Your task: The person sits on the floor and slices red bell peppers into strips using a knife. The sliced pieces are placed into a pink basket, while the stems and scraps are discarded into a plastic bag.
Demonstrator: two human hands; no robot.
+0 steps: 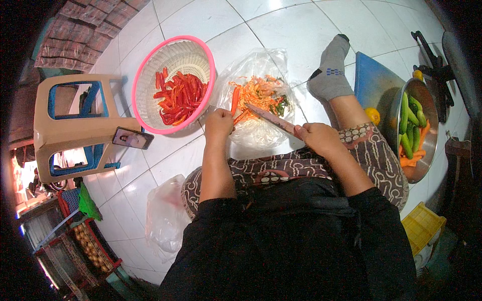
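Note:
My left hand (219, 124) is closed on a split red chili pepper (235, 101), its halves pointing away from me. In my right hand (317, 136) is a knife (273, 119) with a stained blade, its tip at the chili. Beneath and beyond the tip lies a clear plastic bag (246, 66) with a heap of orange chili scraps and seeds (260, 90) and green stems (280, 106). Left of it, a white basket with a pink rim (214, 71) holds many red chili pieces (182, 94).
A tan plastic stool (75, 139) with a phone (132, 138) is at left. My socked foot (333, 71) is near a blue board (372, 75). A steel bowl (429, 158) of cucumbers and carrots stands right. A yellow crate (422, 227) and another plastic bag (165, 214) lie nearer.

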